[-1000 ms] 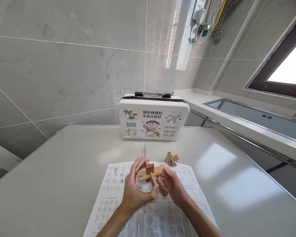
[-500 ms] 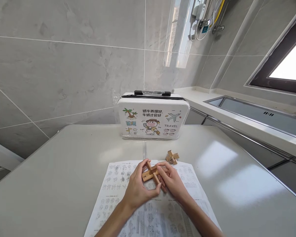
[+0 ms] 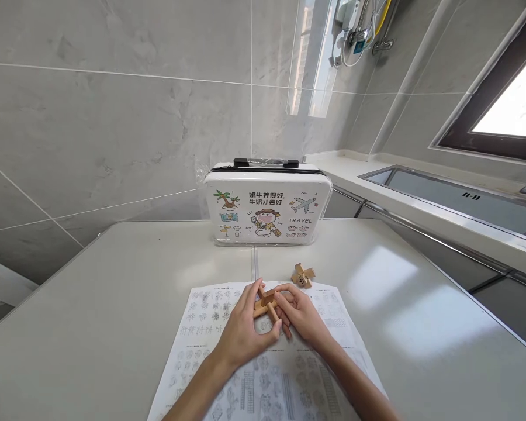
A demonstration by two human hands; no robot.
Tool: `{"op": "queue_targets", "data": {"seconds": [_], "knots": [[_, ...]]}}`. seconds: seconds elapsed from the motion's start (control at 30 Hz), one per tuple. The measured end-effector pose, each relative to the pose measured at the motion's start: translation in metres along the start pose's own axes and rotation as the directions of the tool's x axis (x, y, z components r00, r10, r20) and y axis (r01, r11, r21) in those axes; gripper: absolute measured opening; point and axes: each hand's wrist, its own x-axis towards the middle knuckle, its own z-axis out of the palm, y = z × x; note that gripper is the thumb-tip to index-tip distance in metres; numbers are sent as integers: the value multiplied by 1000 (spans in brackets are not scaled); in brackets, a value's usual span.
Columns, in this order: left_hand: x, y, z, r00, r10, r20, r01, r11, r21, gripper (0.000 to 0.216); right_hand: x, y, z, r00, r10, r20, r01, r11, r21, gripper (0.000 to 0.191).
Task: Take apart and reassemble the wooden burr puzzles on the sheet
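Note:
Between my hands are crossed wooden puzzle pieces (image 3: 260, 309), held just above a printed sheet (image 3: 193, 345). My left hand (image 3: 245, 330) grips a crossing bar at its two ends, between fingertips and thumb. My right hand (image 3: 301, 313) pinches the upper piece at its right end, with some fingers curled below. The hands partly hide how the pieces fit together. Beyond my right hand, a small assembled wooden burr puzzle (image 3: 303, 275) with a number on it sits near the sheet's far edge.
A white cartoon travel case (image 3: 267, 207) in clear plastic stands at the table's back against the tiled wall. The pale table (image 3: 92, 304) has a seam running toward the case. A counter with a sink (image 3: 456, 187) lies to the right.
The held pieces have tilted a little, and the number 2 on the left end no longer shows. Both hands keep their grip. The whole view has shifted slightly.

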Motion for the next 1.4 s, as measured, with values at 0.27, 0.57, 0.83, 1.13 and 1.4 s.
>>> {"op": "queue_targets", "data": {"seconds": [0.27,0.57,0.83,1.13,1.4], "knots": [[-1,-2,-1,1000,-13,-11,13,1000,-26,82,0,-2,-1,1000,-1,-11,1,1000,-27,51],[0,3,-2,999,-32,-15,31,999,-26,88,-4,-2,0,999,-18,-38,17,1000,-19,50],[0,7,-6,996,87,-33,-87,996,-12,86,-5,-3,1,999,-43,7,43,999,23,48],[1,1,-12,988,157,4,-157,988,4,91,-3,3,-6,992,-124,10,124,988,-90,39],[4,2,-11,967,228,-110,-210,965,160,81,-7,4,-7,957,-286,-54,245,891,-382,36]]}}
